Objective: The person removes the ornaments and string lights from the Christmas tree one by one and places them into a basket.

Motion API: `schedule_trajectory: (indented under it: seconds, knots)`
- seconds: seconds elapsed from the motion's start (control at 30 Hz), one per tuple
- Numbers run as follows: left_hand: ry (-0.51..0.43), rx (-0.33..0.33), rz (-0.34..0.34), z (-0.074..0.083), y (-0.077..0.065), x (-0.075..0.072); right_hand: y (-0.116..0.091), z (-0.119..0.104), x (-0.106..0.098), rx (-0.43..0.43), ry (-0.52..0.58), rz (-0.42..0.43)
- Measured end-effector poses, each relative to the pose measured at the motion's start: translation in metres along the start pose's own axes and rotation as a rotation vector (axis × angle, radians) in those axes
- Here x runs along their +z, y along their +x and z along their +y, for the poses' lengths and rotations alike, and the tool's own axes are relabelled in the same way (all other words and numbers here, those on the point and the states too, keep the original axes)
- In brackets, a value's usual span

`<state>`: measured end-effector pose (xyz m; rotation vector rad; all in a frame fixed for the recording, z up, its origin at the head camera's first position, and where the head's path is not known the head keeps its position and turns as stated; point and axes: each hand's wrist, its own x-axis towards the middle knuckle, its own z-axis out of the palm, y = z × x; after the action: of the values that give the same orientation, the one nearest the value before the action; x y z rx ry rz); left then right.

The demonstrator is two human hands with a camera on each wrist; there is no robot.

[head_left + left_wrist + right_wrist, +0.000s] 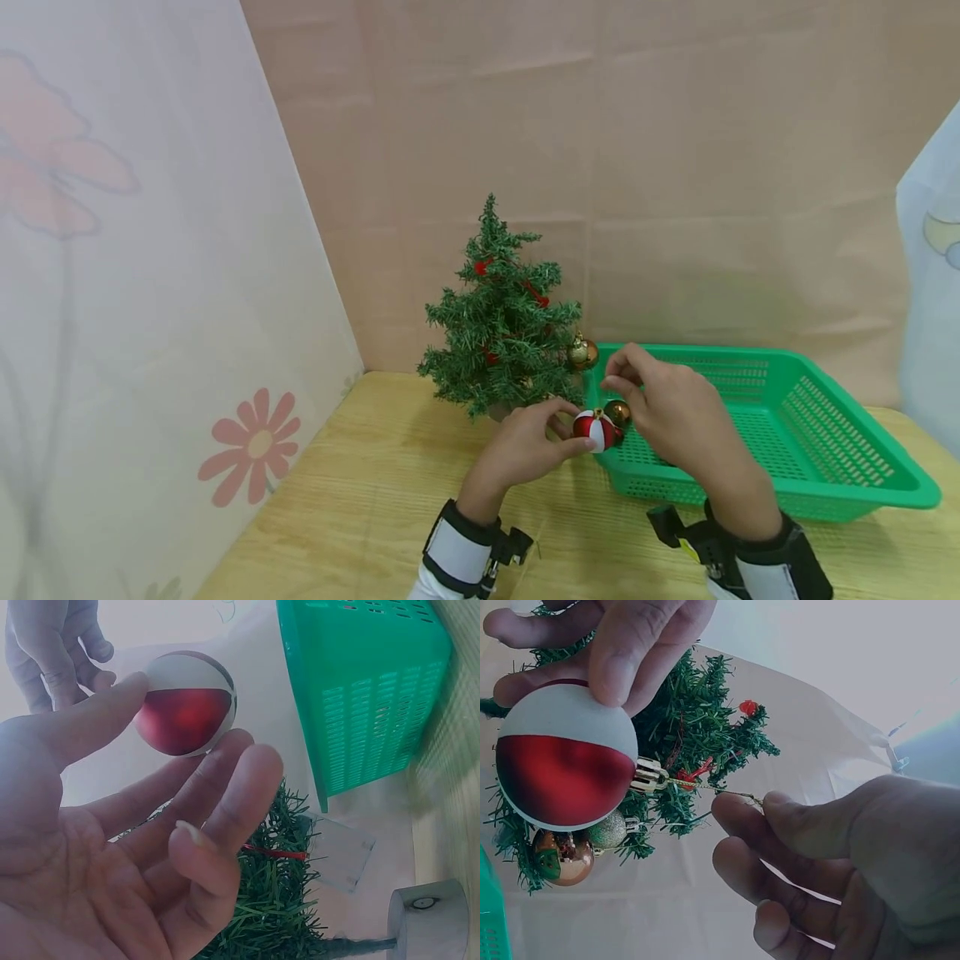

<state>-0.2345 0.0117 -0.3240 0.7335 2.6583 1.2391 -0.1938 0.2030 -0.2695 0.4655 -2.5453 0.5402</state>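
A red-and-white bauble (pixel 593 430) is pinched between the thumb and fingers of my left hand (pixel 527 447), at the near left corner of the green basket. From its gold cap (pixel 651 775) a thin gold string (pixel 709 787) runs out taut in the right wrist view. My right hand (pixel 675 412) pinches the end of that string between thumb and forefinger. Left of the basket stands a small artificial Christmas tree (pixel 495 325) with red bows. A shiny gold bauble (pixel 568 864) and a glittery one (pixel 609 829) hang at its side.
The green plastic basket (pixel 862 493) stands on the wooden table (pixel 360 500), right of the tree. Another shiny gold bauble (pixel 617 413) shows at its left end, between my hands. A beige cloth (pixel 675 167) hangs behind, and a flowered white sheet (pixel 172 250) on the left.
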Motion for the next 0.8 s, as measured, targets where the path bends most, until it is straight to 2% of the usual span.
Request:
schedule_trajectory:
  seconds: [0.6, 0.8]
  knots:
    - [0.015, -0.008, 0.023, 0.0017, -0.0034, -0.0036, 0.0036, -0.0028, 0.0013, 0.016, -0.012, -0.001]
    - [-0.016, 0.010, 0.079, 0.0006, -0.0068, -0.0090, 0.0035, 0.0017, 0.0028, 0.009, -0.018, 0.001]
